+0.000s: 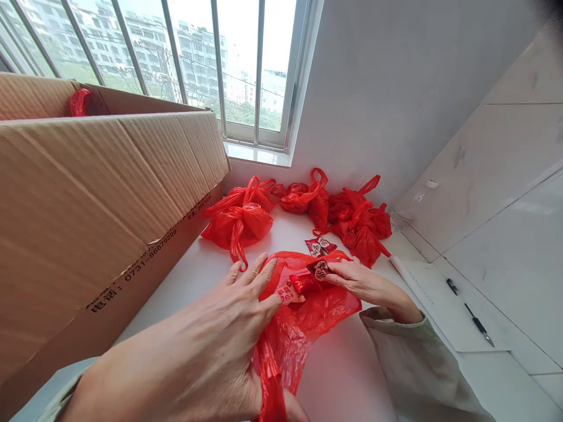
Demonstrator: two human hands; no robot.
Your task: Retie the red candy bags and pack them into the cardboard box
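Observation:
A thin red plastic bag (325,310) lies open on the white surface in front of me. Inside it are a pink printed packet (289,293) and a small shiny red packet (305,283). My left hand (237,310) rests on the bag's left side, fingers stretched out, with one of its handles running across near the thumb. Between the fingertips of my right hand (352,276) is a small dark snack packet (319,269), held at the bag's mouth. Just beyond the bag lie more dark red snack packets (320,246).
Several tied red bags (240,225) sit along the wall. On the left stands a large cardboard box (109,205) with something red inside. To the right are paper (426,299), a pen (479,325), its cap (451,286) and a clear bottle (416,202). Behind is a barred window (237,70).

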